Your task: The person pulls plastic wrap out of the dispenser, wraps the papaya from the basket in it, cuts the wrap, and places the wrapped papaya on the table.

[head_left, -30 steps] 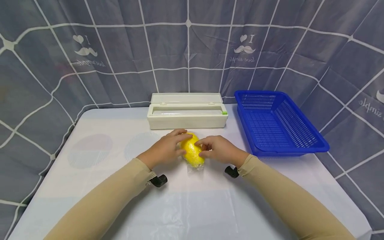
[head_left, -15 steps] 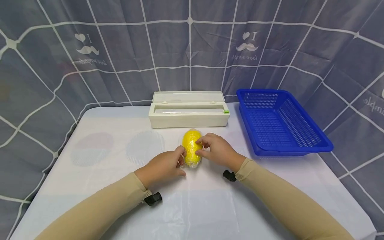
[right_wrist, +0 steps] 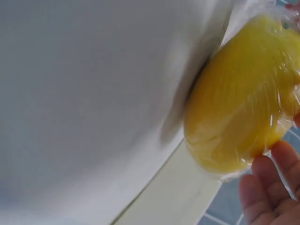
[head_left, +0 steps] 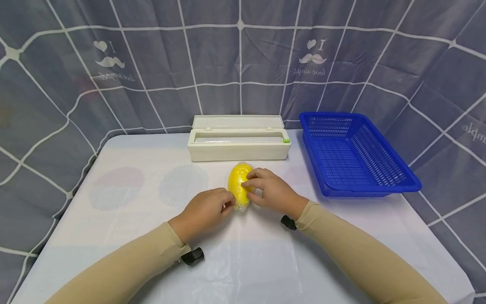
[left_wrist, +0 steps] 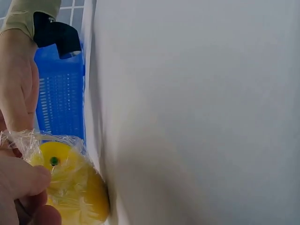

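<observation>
A yellow oval fruit point(head_left: 237, 181), mango-like and wrapped in clear cling film point(left_wrist: 65, 139), lies on the table between both hands. Its green stem end point(left_wrist: 54, 161) faces the left hand in the left wrist view. At the near left end, my left hand point(head_left: 205, 211) pinches the film between thumb and curled fingers. My right hand point(head_left: 275, 192) rests its nearly straight fingers on the fruit's right side. Those fingertips point(right_wrist: 265, 165) touch the wrapped surface in the right wrist view. The fruit's underside is hidden.
Behind the fruit stands a white cling film dispenser point(head_left: 239, 152), its lid raised and a green piece at its right end. A blue perforated basket point(head_left: 395, 169) sits at the back right. Grey checked curtains point(head_left: 212, 63) border the white-covered table.
The fruit has turned slightly and shifted a little left. My left hand dropped from its upper left side to the near end and closed on the film; the right fingers moved further over it.
</observation>
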A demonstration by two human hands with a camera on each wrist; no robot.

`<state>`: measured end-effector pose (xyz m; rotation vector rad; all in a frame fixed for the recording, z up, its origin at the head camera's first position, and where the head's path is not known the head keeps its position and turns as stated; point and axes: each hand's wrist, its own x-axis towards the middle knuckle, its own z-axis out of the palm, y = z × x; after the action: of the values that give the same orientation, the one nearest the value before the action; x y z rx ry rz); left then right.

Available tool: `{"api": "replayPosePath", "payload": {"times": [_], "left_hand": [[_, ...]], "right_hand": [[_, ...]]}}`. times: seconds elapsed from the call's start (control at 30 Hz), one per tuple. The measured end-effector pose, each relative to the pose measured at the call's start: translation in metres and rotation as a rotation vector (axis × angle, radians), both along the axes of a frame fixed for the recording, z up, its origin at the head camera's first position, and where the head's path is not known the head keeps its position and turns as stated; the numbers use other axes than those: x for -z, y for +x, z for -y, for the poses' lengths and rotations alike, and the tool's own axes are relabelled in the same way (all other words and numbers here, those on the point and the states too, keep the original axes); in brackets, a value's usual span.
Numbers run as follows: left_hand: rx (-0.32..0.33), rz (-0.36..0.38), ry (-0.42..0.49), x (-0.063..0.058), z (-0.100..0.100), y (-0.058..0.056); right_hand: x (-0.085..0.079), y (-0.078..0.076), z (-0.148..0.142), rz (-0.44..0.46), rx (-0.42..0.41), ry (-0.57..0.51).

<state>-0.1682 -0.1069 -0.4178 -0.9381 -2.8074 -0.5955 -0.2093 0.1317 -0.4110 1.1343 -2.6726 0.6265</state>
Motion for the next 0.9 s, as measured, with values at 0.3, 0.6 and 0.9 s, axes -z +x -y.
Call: {"api": "replayPosePath", "payload": {"times": [0.3,0.6,0.9], "left_hand": [[0.022,0.001,0.127,-0.001,0.004,-0.008],[-0.039,0.211,0.404,-0.004,-0.002,-0.020],[-0.080,0.279,0.463,-0.001,-0.003,-0.027]], "right_hand": [[-0.007,0.007,0.004,-0.033,-0.026,0.170],[-0.004,0.007,0.010,-0.212,-0.012,0.105],[-0.007,0.007,0.020,-0.002,0.074,-0.041]]}}
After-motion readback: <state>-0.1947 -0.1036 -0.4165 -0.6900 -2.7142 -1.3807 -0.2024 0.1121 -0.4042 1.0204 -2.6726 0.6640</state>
